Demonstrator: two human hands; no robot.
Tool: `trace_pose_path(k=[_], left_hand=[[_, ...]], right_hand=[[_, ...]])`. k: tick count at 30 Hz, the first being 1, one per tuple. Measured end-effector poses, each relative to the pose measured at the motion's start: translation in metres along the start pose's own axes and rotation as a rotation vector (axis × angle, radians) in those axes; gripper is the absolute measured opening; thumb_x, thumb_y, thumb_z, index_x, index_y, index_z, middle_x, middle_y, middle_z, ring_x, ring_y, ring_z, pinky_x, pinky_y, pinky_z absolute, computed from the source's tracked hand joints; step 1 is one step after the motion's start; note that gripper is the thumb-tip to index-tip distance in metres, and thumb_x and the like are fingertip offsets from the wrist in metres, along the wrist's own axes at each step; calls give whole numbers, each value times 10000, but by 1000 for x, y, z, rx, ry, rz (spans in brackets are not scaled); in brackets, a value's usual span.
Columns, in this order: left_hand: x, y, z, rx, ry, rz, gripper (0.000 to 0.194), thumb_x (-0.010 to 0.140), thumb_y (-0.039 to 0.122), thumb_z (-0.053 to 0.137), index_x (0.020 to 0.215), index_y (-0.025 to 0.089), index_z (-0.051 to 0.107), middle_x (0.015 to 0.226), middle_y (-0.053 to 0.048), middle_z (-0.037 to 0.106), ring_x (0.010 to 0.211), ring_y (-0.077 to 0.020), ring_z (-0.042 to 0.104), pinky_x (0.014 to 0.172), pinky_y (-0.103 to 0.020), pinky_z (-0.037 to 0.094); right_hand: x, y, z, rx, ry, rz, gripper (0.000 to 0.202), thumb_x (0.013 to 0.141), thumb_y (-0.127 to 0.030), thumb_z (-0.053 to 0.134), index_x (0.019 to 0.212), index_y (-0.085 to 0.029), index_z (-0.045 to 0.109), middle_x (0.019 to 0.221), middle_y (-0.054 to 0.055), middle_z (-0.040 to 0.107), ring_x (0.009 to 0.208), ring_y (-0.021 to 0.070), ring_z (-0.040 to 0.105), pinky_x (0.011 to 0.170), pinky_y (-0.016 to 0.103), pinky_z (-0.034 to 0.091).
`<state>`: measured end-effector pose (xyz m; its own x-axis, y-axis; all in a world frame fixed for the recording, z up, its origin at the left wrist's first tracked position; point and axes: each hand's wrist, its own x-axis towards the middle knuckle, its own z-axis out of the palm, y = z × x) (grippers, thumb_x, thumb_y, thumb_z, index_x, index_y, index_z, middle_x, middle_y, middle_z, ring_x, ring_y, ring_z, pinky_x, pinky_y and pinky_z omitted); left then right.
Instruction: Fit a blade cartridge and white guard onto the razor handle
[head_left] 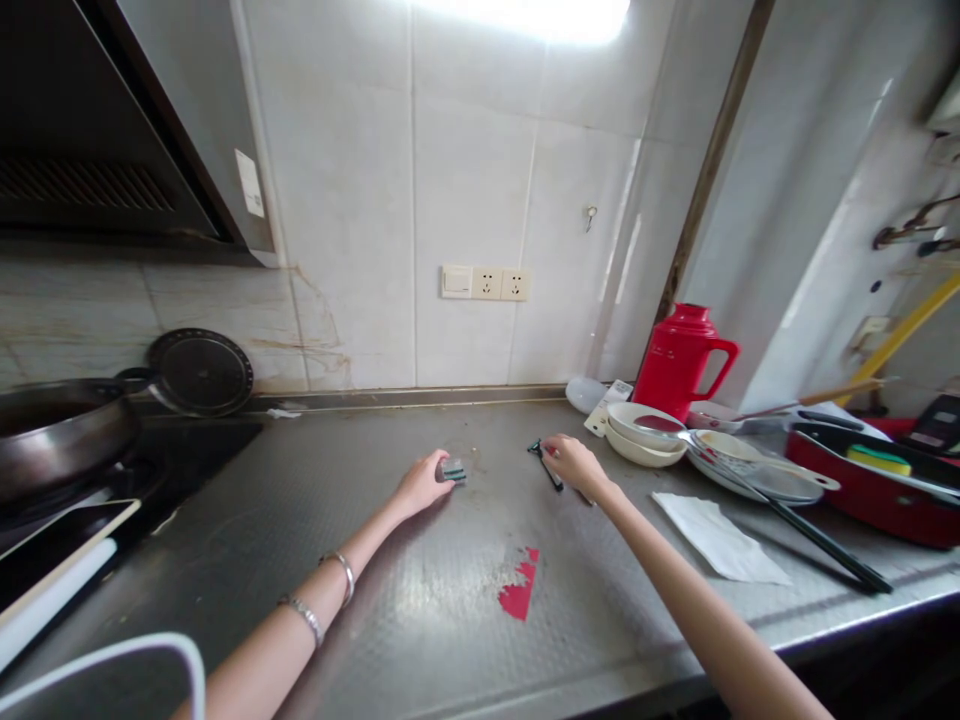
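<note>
My left hand [421,484] is closed around the edge of a small clear plastic case [453,470] with dark stripes in it, just above the metal counter. Right of it, a dark razor [548,468] lies on the counter, its head pointing away from me. My right hand [574,462] is right beside this razor, fingers bent and pressed together over the counter. A short dark end of something pokes out below the palm. What those fingers hold, if anything, is hidden. Nearer to me is a torn red patch [523,588] on the countertop.
To the right are stacked bowls [643,448], a red thermos [679,365], a white paper napkin [716,535], a plate with utensils, and a red pan [862,500] with a sponge. On the left stand a steel pot [67,440] on the stove and a black round lid [201,372].
</note>
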<state>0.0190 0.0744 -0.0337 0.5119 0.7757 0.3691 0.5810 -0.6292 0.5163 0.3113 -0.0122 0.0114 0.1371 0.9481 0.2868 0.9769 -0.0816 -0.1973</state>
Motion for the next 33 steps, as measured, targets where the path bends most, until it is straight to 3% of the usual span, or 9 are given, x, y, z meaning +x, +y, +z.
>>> trace_pose_path(k=[4,7,12,18,22,26,30,33], left_hand=[[-5,25,0,-33,5,149,423,671,308,643,1058,198,513,1027,-59,611,954,-206,562,837,-317,421],[-11,46,-1,-31,8,257,453,662,308,658,1074,206,500,1037,-54,591,981,-208,541,857,-323,413],[-18,69,-1,-37,-14,336,469,671,309,653,1099,213,488,1062,-56,570,1010,-212,520,881,-332,401],[-24,70,-1,-85,-45,283,594,707,376,629,1229,219,392,1174,-83,535,1105,-224,487,935,-359,382],[-29,53,-12,-117,-35,231,579,796,449,503,1292,221,310,1283,-104,471,1191,-214,431,993,-380,337],[-33,24,-29,-101,-11,123,505,821,466,446,1247,211,356,1232,-103,517,1159,-211,466,982,-383,348],[-37,-2,-39,-117,30,16,433,835,451,415,1198,215,398,1168,-88,563,1098,-202,515,962,-377,366],[-38,-16,-40,-140,58,-13,403,844,436,400,1178,210,412,1145,-87,576,1084,-194,526,952,-367,378]], right_hand=[[-7,-30,-5,240,-149,-359,479,708,-354,612,1163,-214,559,1032,57,593,774,142,569,725,247,419],[-13,-46,-10,274,-259,-483,683,629,-426,683,1249,-224,480,1093,72,553,789,151,561,727,262,424],[-22,-60,-20,214,-291,-495,593,632,-388,687,1179,-223,528,1060,64,562,785,159,559,692,261,418],[-22,-56,-21,209,-282,-482,512,643,-380,684,1113,-214,564,1034,60,575,762,151,558,668,250,416],[-9,-18,-27,189,-263,-384,536,637,-387,685,1131,-210,574,964,50,599,750,151,557,709,258,423],[7,51,-34,148,-307,-188,555,596,-333,698,1123,-183,603,899,50,624,751,174,564,696,265,432],[15,111,-30,162,-364,30,599,583,-286,684,1162,-168,585,826,57,626,652,165,571,592,260,453],[18,129,-23,189,-445,153,655,597,-269,661,1229,-168,525,835,80,629,605,158,567,480,236,446]])
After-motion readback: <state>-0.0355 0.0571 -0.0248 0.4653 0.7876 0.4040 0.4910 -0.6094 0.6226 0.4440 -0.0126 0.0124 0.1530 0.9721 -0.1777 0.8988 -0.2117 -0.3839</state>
